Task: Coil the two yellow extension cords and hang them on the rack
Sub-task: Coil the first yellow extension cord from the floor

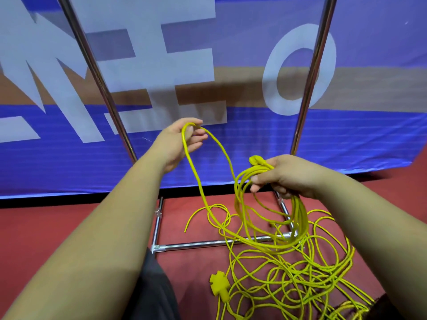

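My right hand (pixel 285 175) grips several loops of a yellow extension cord (pixel 265 211), with a yellow plug end (pixel 255 160) sticking out above the fingers. The coil hangs down to the rack's base. My left hand (pixel 182 140) is raised to the left and pinches a single strand (pixel 201 181) of the same cord, which arcs over to the coil. More yellow cord (pixel 300 278) lies tangled on the red floor at the lower right, with a cross-shaped yellow socket block (pixel 219 286) beside it.
The chrome rack has two upright poles (pixel 92 72) (pixel 312 75) and a base frame (pixel 208 244) on the red floor. Behind it hangs a blue banner (pixel 358 139) with large white letters. A dark trouser leg (pixel 157 285) shows at the bottom.
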Available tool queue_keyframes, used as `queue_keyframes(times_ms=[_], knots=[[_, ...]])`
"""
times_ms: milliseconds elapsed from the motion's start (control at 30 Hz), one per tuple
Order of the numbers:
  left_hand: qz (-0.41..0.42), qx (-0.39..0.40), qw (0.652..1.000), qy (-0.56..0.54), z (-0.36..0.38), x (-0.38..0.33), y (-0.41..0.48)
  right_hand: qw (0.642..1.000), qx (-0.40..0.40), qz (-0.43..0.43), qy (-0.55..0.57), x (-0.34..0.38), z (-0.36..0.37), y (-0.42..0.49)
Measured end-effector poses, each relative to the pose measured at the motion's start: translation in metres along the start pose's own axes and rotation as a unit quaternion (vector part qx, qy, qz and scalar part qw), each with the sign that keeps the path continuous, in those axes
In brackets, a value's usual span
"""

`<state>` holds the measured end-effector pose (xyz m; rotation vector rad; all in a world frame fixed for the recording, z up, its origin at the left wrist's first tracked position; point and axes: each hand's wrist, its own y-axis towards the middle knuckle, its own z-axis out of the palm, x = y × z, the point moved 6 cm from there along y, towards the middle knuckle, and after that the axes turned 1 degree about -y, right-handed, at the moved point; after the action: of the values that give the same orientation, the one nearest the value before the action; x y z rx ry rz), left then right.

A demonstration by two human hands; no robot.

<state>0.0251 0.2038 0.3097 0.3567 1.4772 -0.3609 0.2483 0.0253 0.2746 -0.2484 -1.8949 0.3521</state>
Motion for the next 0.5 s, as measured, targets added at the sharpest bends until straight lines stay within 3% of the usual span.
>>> queue_keyframes(times_ms=[167,333,400,500], knots=[[-0.122,0.068,0.984,-0.110,0.020,0.008,-0.014,0.995,-0.080,0.047,-0.021,-0.012,-0.012,0.007],[-0.054,0.061,0.991,0.107,0.031,0.019,-0.017,0.998,-0.056,0.015,0.007,-0.004,-0.012,0.001],[-0.030,0.055,0.988,0.144,0.036,0.020,-0.018,0.999,-0.038,-0.021,-0.012,0.005,-0.008,-0.002],[-0.012,0.027,0.985,0.169,0.041,0.015,-0.019,0.995,-0.074,-0.049,-0.047,0.012,-0.010,-0.006]])
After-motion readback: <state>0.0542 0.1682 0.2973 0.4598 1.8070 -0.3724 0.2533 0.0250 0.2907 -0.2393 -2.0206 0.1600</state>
